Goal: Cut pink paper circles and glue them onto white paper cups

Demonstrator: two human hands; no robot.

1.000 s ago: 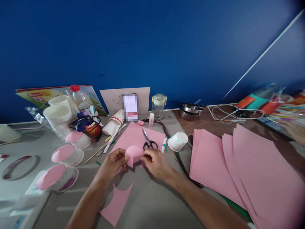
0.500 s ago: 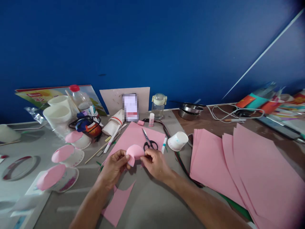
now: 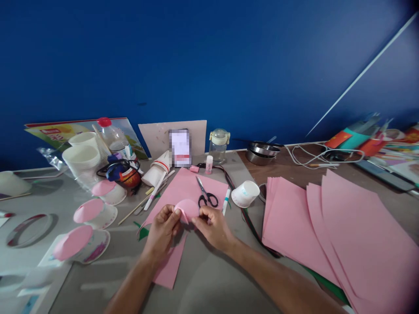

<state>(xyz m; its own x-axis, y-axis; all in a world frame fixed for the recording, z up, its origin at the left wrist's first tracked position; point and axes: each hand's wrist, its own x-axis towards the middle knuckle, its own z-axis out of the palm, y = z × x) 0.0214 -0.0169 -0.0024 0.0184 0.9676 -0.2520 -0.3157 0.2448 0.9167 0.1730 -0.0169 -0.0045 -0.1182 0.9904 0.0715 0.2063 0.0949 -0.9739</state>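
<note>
One pink paper disc [image 3: 190,208] btwn L fingers [image 3: 172,219] & R fingers [image 3: 200,223], both pinching edges.

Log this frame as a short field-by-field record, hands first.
Left hand: pinching rounded pink paper piece, left side
Right hand: pinching that piece, right side
Scissors: black-handled, lying on pink sheet
Pink-topped paper cups: three, left of hands
White paper cup: right of scissors

Grey table [image 3: 209,288] — pink sheet [image 3: 181,187], white cup [image 3: 245,195]
</note>
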